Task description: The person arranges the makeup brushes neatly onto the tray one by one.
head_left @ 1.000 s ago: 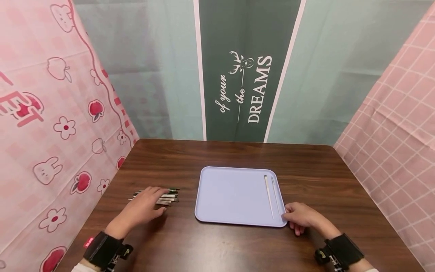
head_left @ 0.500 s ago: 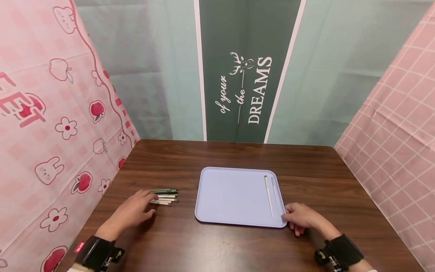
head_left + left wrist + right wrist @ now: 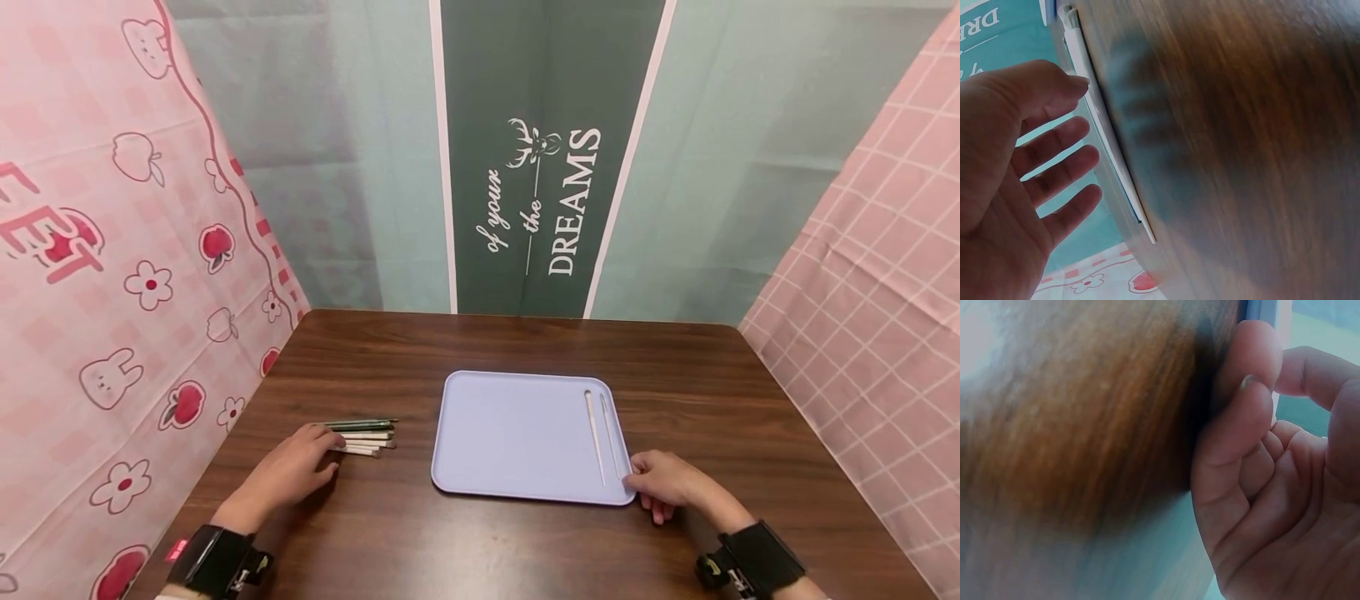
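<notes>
Several slim brushes (image 3: pixel 363 436), with white and green handles, lie side by side on the table left of the lavender tray (image 3: pixel 517 442). My left hand (image 3: pixel 292 471) rests at their left ends, fingers loosely extended and covering the handle tips. In the left wrist view, its fingers are spread beside a white brush (image 3: pixel 1109 134) without closing round it. My right hand (image 3: pixel 663 481) pinches the tray's near right corner between thumb and fingers. Inside the tray, along its right side, lie a white-handled brush (image 3: pixel 596 437) and a thinner pale one (image 3: pixel 611 437).
A dark wooden table (image 3: pixel 487 550) carries the tray and brushes. A pink printed cloth (image 3: pixel 150 358) hangs on the left, a pink checked cloth (image 3: pixel 862 292) on the right. A green curtain (image 3: pixel 517 292) with lettering hangs behind the far edge.
My left hand has drawn back to the left from over the brushes, uncovering more of their handles. The right hand stays at the tray's corner.
</notes>
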Tool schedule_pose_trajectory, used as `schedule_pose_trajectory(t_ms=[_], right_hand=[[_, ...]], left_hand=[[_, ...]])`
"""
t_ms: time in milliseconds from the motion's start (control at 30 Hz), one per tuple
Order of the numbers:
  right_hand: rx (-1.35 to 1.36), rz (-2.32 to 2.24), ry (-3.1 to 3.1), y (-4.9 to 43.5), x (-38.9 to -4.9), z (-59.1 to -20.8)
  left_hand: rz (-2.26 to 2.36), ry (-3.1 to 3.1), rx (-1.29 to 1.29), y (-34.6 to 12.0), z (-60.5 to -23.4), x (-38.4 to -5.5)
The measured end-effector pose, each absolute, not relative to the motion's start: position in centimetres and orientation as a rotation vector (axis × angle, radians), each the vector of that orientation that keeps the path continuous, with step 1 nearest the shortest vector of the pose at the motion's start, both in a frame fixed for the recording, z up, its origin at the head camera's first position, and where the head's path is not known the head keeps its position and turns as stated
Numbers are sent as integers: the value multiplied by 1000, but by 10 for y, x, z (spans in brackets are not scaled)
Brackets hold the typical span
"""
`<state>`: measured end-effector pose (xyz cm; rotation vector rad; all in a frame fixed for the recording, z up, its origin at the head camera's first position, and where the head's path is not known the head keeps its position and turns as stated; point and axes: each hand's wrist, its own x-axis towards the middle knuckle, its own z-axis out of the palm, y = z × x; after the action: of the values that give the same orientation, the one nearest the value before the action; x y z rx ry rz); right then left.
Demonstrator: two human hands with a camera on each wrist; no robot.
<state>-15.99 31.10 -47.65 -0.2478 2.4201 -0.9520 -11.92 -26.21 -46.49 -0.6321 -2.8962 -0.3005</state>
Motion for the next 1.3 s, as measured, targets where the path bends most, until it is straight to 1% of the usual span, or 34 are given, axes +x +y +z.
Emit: schedule_pose_trajectory(t_ms=[1300], right_hand=[[-242, -953, 2430, 312, -159, -476]], left_hand=[[-236, -2789, -676, -262, -480, -129]])
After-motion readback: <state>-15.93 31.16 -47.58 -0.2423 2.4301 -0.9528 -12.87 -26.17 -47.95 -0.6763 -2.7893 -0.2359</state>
